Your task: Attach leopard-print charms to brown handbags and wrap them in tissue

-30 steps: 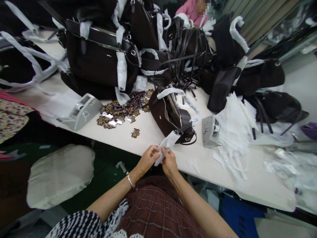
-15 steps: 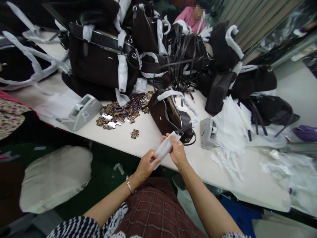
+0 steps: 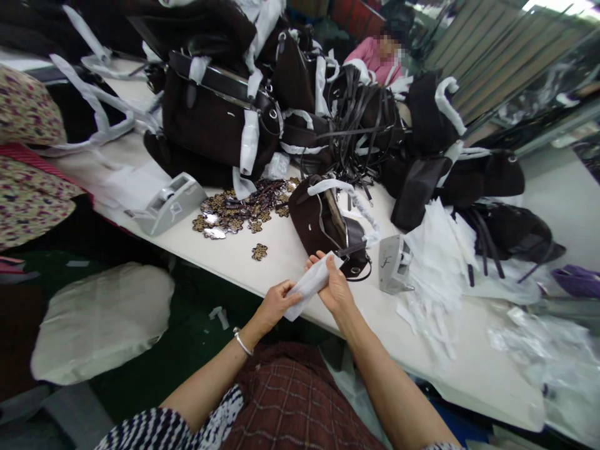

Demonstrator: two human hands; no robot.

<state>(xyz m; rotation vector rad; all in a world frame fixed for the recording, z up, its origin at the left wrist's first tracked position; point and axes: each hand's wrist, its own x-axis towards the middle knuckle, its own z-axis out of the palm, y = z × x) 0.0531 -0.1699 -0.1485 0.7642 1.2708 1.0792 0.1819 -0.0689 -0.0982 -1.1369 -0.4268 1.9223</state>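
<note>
A strip of white wrapping paper (image 3: pixel 308 289) stretches between both my hands at the table's front edge. My left hand (image 3: pixel 277 303) pinches its lower end. Around the upper end my right hand (image 3: pixel 334 284) is closed, thumb on top and fingers beneath. The paper's top meets a dark strap on a small dark brown handbag (image 3: pixel 307 228); whether it encloses the strap I cannot tell. That bag stands open on the table (image 3: pixel 225 256), its handle (image 3: pixel 351 190) wrapped in white. A single leopard-patterned flower charm (image 3: pixel 259 252) lies to the left of the bag.
A heap of flower charms (image 3: pixel 234 209) lies behind. Grey tape dispensers stand left (image 3: pixel 171 203) and right (image 3: pixel 394 262). White paper sheets (image 3: pixel 435 244) pile at right. Large dark bags (image 3: pixel 210 119) line the back. A person in pink (image 3: pixel 370 53) is beyond, and a patterned garment (image 3: pixel 28 187) shows at left.
The view has shifted, so the table contents sit slightly lower and further right. My hands still hold the paper, which looks flatter. The patterned garment at left shows more.
</note>
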